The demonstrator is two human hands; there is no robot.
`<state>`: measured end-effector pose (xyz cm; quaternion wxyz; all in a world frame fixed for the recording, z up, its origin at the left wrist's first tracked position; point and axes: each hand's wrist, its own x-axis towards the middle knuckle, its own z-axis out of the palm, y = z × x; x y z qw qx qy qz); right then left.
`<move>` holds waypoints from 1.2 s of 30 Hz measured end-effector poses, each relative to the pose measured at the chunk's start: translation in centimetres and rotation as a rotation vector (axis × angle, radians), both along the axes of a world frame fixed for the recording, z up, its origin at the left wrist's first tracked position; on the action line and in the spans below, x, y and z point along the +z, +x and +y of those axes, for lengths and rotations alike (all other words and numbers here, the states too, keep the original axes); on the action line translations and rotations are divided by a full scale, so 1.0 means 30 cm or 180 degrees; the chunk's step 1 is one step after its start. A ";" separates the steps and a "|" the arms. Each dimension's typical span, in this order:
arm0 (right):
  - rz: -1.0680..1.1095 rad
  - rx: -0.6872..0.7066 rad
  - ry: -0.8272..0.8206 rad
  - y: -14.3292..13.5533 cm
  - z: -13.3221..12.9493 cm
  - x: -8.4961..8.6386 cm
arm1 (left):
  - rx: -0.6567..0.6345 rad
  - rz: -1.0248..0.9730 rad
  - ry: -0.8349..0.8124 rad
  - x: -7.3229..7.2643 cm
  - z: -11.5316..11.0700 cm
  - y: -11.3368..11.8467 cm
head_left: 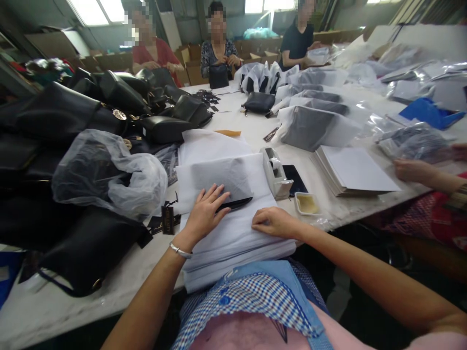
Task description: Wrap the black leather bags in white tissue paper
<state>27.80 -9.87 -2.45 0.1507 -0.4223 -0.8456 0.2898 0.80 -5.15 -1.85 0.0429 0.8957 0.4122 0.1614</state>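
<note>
Bright windows (97, 10), dim wall (239, 23)

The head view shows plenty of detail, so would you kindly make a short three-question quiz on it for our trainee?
1. Which lies under the left hand?
A) the dish
B) the black item partly covered by white paper
C) a gold emblem

2. True or false: the tape dispenser stands to the right of the black item.

3. Fill in the colour: the top of the stack on the table is ____.

Key: 1. B; 2. True; 3. white.
</note>
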 end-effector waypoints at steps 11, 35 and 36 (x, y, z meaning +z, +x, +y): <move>0.0600 -0.0747 0.0543 -0.024 0.053 0.087 | -0.0171 0.0063 -0.0678 0.097 0.011 -0.015; -0.0513 -0.0219 0.2185 -0.100 0.188 0.033 | -0.0086 0.0302 0.0276 0.042 -0.002 -0.039; -0.0506 -0.0231 0.2182 -0.099 0.192 0.030 | -0.0060 0.0272 0.0240 0.044 -0.002 -0.043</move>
